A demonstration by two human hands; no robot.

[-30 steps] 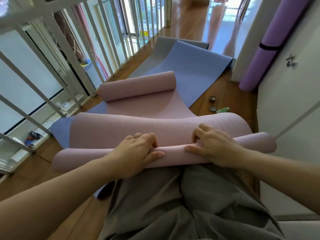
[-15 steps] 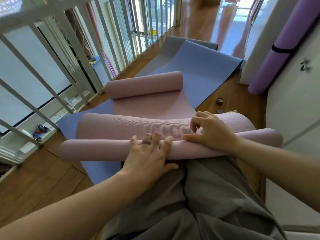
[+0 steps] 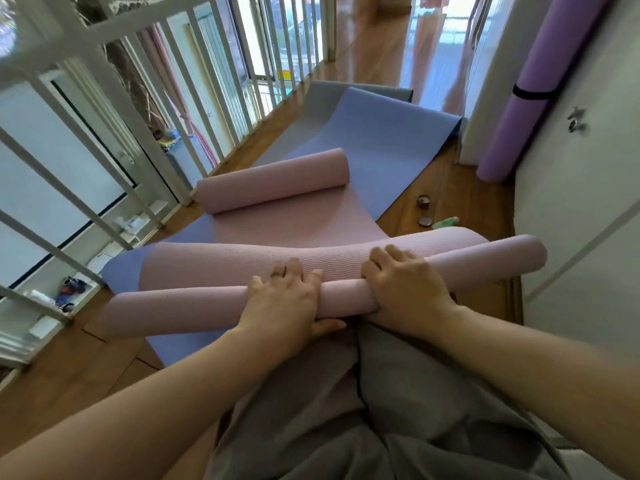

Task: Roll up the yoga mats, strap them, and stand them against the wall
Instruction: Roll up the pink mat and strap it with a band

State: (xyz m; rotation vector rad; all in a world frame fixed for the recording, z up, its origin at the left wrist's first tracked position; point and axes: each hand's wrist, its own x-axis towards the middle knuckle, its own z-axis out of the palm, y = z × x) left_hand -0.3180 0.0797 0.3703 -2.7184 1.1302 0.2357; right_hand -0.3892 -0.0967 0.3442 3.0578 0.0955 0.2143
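Observation:
A pink yoga mat (image 3: 284,223) lies over a blue mat (image 3: 381,140) on the wooden floor. Its near end is wound into a thin roll (image 3: 173,306) across my lap, and its far end is curled into a second roll (image 3: 273,181). My left hand (image 3: 287,299) presses on top of the near roll with fingers laid over it. My right hand (image 3: 405,285) grips the same roll just to the right, fingers curled over the far side. A purple mat (image 3: 519,109), rolled and bound with a black strap (image 3: 533,93), leans against the wall at the right.
A grey mat (image 3: 322,98) lies under the blue one. A white railing (image 3: 194,98) runs close along the left. Two small round tins (image 3: 423,200) and a green item (image 3: 446,221) sit on the floor to the right, by a white door (image 3: 588,202).
The near roll has turned forward and grown slightly thicker. My left hand went from gripping it to lying over it, and my right hand has curled over it again.

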